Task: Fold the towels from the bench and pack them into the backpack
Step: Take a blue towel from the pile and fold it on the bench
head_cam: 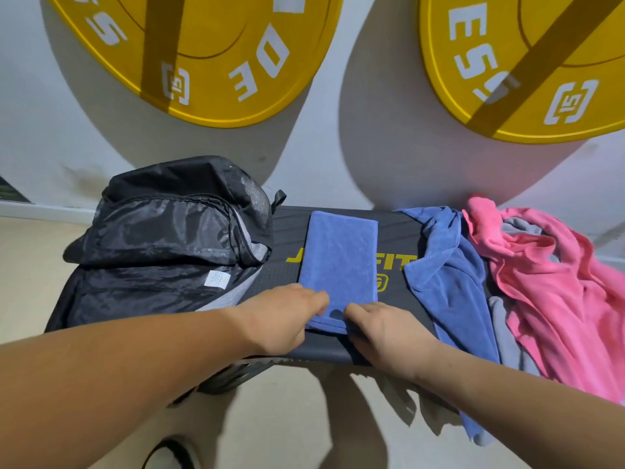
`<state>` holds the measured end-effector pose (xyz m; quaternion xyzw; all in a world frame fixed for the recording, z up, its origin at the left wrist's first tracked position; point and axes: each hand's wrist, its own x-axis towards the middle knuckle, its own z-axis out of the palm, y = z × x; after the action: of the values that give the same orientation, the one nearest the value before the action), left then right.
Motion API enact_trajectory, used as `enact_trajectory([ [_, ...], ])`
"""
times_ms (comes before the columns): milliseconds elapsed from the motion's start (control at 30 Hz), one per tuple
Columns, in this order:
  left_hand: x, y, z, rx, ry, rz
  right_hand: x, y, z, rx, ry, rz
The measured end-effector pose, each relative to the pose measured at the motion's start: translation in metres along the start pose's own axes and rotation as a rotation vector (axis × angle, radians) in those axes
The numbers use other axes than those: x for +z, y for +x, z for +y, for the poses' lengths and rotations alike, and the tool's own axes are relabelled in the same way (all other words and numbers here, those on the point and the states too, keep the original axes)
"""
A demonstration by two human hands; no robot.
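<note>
At far left we see the black backpack [162, 238] lying on the left end of the dark counter [291, 231]. Its main compartment is unzipped and its flap is thrown back towards the wall. Above it a yellow weight plate [209, 55] hangs on the white wall.

Just right of the backpack, the left hand [284, 313] reaches in over the counter's near edge. Its curled fingers close on the near-left corner of the folded blue towel [338, 258]. We find this towel at the middle of the counter as a narrow strip running from the near edge towards the wall and partly covering the yellow lettering.

The right hand [378, 326] pinches the strip's near-right corner, thumb on top and the other fingers hidden from us. The two hands sit close together, and the near end of the strip is slightly raised between them.

Further right, apart from the strip, a loose blue towel [446, 275] lies crumpled and hangs over the near edge. A grey towel [504, 333] shows beside and partly under it. At far right a pink towel [554, 292] is heaped over the grey one, below a second yellow plate [527, 62].
</note>
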<state>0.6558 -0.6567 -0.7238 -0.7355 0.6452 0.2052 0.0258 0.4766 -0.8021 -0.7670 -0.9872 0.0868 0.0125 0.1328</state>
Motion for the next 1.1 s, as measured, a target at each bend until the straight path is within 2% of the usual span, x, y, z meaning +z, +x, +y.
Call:
enact_trajectory([
  [133,0.015,-0.004,0.0,0.001,0.083,-0.034,0.008,-0.004,0.006,-0.049,-0.049,0.109],
  [200,0.027,-0.004,-0.013,0.004,-0.012,0.009,0.007,-0.006,0.009,-0.043,-0.002,0.106],
  [267,0.034,-0.004,-0.023,-0.042,-0.214,0.069,0.008,-0.009,0.009,0.0,0.084,0.116],
  [433,0.038,-0.002,-0.032,-0.253,-0.551,0.118,0.009,-0.001,0.006,0.21,0.345,0.078],
  [533,0.037,0.0,-0.036,-0.359,-0.832,0.161,0.005,0.006,0.007,0.385,0.469,0.026],
  [600,0.035,0.003,-0.035,-0.444,-0.965,0.179,0.005,0.01,0.009,0.52,0.583,0.079],
  [667,0.034,0.009,-0.03,-0.541,-1.0,0.182,0.007,0.015,0.008,0.625,0.68,0.126],
  [733,0.034,0.013,-0.03,-0.564,-0.865,0.229,0.006,0.021,0.011,0.7,0.725,0.124],
  [800,0.032,0.013,-0.03,-0.45,-0.628,0.324,0.003,0.025,0.012,0.694,0.62,0.089],
  [867,0.031,0.01,-0.028,-0.242,-0.35,0.344,0.002,0.026,0.012,0.527,0.333,0.12],
  [967,0.032,0.007,-0.011,-0.052,0.105,0.131,0.011,0.022,0.007,0.145,-0.127,0.263],
  [1033,0.033,0.005,-0.004,-0.035,0.228,0.052,0.015,0.018,0.007,0.016,-0.297,0.243],
  [1100,0.034,0.003,-0.005,-0.039,0.211,0.076,0.019,0.013,0.012,-0.077,-0.372,0.249],
])
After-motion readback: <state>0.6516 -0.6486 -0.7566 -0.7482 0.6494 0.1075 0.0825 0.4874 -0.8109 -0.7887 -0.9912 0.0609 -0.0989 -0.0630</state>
